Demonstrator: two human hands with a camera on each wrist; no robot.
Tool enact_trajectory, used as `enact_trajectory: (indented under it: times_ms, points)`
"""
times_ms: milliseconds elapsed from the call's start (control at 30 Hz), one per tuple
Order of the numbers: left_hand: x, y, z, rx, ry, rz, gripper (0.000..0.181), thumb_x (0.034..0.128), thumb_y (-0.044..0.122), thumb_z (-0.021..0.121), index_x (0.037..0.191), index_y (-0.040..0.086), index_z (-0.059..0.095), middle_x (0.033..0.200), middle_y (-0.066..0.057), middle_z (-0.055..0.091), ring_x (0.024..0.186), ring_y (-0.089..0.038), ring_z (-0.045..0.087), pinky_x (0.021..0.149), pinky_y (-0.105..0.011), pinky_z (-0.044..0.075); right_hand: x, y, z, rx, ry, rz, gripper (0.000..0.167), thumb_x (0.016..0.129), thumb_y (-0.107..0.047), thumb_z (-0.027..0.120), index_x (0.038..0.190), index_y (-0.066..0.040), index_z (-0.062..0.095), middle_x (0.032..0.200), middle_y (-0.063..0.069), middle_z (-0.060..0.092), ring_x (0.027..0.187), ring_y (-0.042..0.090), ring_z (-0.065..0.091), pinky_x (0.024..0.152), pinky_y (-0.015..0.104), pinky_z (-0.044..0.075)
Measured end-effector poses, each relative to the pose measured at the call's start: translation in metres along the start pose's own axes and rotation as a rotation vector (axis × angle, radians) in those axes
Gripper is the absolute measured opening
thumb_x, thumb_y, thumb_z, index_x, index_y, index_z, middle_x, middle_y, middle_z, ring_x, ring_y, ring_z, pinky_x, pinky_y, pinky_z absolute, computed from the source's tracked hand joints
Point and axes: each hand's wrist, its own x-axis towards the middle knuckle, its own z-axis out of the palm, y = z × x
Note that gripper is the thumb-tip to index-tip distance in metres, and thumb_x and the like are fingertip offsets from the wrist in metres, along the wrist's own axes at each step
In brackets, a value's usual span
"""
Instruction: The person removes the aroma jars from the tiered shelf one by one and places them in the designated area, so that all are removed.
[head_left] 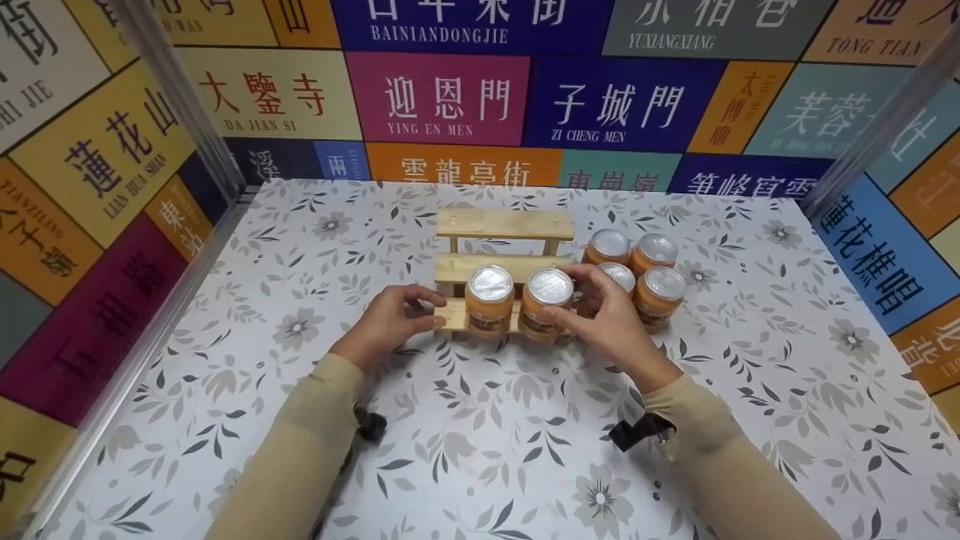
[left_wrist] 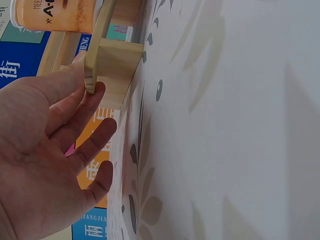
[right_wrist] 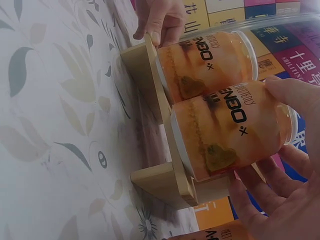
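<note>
A three-step wooden rack (head_left: 504,225) stands on the table, with two orange cans with silver lids on its lowest step. My left hand (head_left: 390,319) pinches the left end of that step between thumb and fingers, as the left wrist view shows. Around the right-hand can (right_wrist: 225,132) curl the thumb and fingers of my right hand (head_left: 611,319). This can is upright, its base at the step's surface. Close on its left stands the other can (head_left: 489,304), which neither hand touches. The two upper steps hold nothing.
Several more orange cans (head_left: 660,294) stand grouped on the table just right of the rack, behind my right hand. A floral-patterned cloth (head_left: 480,450) covers the table. Panels with large lettering (head_left: 439,97) rise along the back and both sides.
</note>
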Motion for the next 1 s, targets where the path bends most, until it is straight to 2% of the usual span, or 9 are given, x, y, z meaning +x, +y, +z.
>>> enact_trajectory:
  times_ms: [167,367,567,733,1000]
  points:
    - [0.0,0.0,0.001,0.007,0.006,0.019,0.026,0.0884,0.014,0.082,0.113,0.017,0.076,0.117,-0.005,0.071,0.108,-0.024,0.062,0.097,-0.04,0.049,-0.001,0.001,0.0,0.016,0.029,-0.023,0.061,0.082,-0.018,0.089,0.135,-0.011,0.059,0.127,0.01,0.067,0.11,0.034,0.064,0.085,0.034,0.058]
    - [0.0,-0.001,0.003,-0.003,0.0,-0.005,0.026,0.0872,0.016,0.083,0.112,0.02,0.076,0.114,-0.005,0.07,0.106,-0.024,0.063,0.099,-0.041,0.048,-0.004,0.001,-0.003,0.018,0.048,-0.01,0.061,0.081,-0.016,0.09,0.134,-0.008,0.06,0.127,0.009,0.067,0.114,0.026,0.065,0.098,0.044,0.054]
    - [-0.001,-0.003,0.003,-0.026,-0.001,-0.005,0.028,0.0871,0.017,0.083,0.114,0.02,0.075,0.115,-0.008,0.07,0.107,-0.025,0.063,0.101,-0.043,0.048,-0.007,0.0,-0.008,0.006,0.063,-0.01,0.06,0.08,-0.013,0.09,0.132,-0.007,0.06,0.125,0.011,0.067,0.109,0.028,0.066,0.094,0.039,0.056]
    - [0.0,-0.004,0.003,-0.047,-0.012,-0.018,0.028,0.0872,0.016,0.082,0.114,0.02,0.075,0.116,-0.008,0.07,0.108,-0.025,0.063,0.1,-0.041,0.049,-0.012,0.001,-0.013,-0.021,0.081,-0.012,0.059,0.079,-0.011,0.09,0.13,-0.007,0.061,0.123,0.013,0.067,0.105,0.025,0.067,0.093,0.041,0.056]
    - [0.001,-0.002,0.002,-0.021,0.006,-0.011,0.027,0.0876,0.016,0.083,0.113,0.02,0.076,0.116,-0.006,0.069,0.107,-0.025,0.063,0.097,-0.04,0.049,-0.018,-0.002,-0.023,-0.005,0.082,-0.02,0.059,0.078,-0.002,0.088,0.13,-0.002,0.059,0.121,0.015,0.067,0.101,0.018,0.068,0.088,0.029,0.056]
